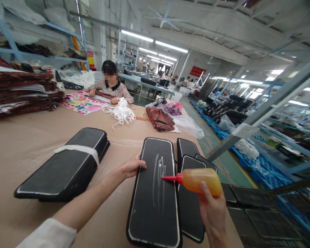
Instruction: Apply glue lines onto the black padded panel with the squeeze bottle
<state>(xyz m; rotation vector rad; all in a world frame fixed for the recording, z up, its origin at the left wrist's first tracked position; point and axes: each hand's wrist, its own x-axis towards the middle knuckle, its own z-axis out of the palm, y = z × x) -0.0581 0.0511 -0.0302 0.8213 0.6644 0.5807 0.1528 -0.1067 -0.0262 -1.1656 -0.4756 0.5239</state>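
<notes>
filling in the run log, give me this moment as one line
left hand: steadies black panel | right hand: holds orange squeeze bottle, nozzle over panel | glue streaks on panel

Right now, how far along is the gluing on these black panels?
Done: a few glue streaks on the front panel. In hand: right hand squeezes the glue bottle; left hand steadies the panel's edge. Left: panels beside it show no glue; the strapped stack is untouched.
</notes>
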